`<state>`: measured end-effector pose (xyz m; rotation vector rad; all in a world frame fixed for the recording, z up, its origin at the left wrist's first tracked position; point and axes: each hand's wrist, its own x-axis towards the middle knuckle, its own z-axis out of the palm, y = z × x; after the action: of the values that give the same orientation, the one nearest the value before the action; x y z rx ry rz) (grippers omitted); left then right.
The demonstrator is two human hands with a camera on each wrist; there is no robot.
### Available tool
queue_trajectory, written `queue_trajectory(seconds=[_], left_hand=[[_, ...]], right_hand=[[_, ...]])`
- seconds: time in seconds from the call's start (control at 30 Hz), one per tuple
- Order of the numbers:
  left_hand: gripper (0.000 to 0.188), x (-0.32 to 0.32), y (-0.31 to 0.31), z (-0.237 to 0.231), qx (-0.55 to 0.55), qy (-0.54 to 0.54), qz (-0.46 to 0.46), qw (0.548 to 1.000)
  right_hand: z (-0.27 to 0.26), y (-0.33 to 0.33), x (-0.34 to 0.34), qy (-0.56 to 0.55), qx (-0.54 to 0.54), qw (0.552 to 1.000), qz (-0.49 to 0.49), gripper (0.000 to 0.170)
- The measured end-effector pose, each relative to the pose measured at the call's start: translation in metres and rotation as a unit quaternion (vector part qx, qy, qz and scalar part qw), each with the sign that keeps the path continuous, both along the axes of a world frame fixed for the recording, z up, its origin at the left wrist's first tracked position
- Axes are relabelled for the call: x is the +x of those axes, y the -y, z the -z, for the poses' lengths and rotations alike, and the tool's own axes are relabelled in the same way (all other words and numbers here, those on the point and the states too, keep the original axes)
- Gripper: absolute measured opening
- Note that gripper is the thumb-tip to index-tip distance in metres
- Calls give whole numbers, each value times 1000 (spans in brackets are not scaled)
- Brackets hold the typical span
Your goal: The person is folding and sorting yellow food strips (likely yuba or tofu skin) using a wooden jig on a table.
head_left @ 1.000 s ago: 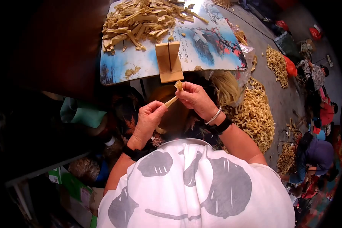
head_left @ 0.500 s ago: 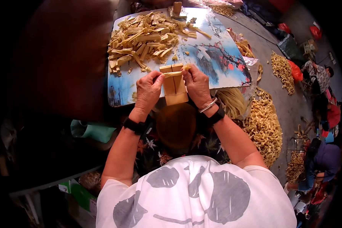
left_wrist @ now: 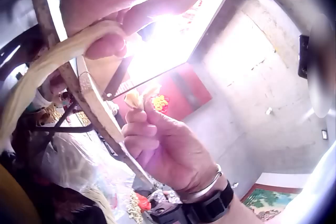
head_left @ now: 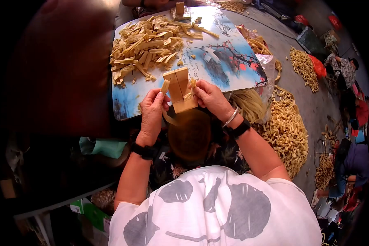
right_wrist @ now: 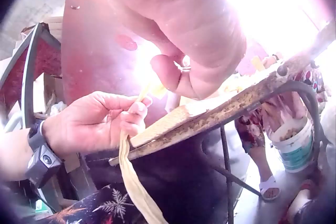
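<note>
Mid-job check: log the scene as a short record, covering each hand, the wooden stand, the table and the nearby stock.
Left hand: left hand pinches a pale strip, its tail hanging down
Right hand: right hand pinches a small yellowish piece
Between hands: wooden stand, a dark line down its upright board
Stand position: near edge of the picture-printed table
On table: loose pile of flat strips, left side
Right of person: heap of short curled pieces
Unclear: whether both held pieces are one strip
</note>
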<state>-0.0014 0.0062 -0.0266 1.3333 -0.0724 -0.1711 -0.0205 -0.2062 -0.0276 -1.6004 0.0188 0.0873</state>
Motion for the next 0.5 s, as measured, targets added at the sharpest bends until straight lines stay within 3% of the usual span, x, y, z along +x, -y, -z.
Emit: queue_trajectory(seconds=[0.1,0.13,0.23,0.3,0.4,0.43,0.5], left_hand=[[14,-26,5,-11,-24,23,2,999],[13,-34,10,-13,-27,35,1,999],[14,-54,16,-11,2,30,25,999],[13,-66,23,-8,4,51,45,998],[22,-72,17,23,220,88,-27,971],[27,-76,9,29,147,-35,26,988],[37,-86,-9,40,-12,-265,128,956]], right_hand=[[-14,-4,-29,31,-89,995,11,21],[-15,-6,-38,89,-168,982,18,23],[-32,-23,-56,144,-251,957,25,26],[-31,-34,-58,219,-200,955,17,22],[-19,-40,-58,275,-206,938,44,16],[-19,-41,-62,272,-211,938,47,14],[-21,-46,-74,288,-215,932,38,9]])
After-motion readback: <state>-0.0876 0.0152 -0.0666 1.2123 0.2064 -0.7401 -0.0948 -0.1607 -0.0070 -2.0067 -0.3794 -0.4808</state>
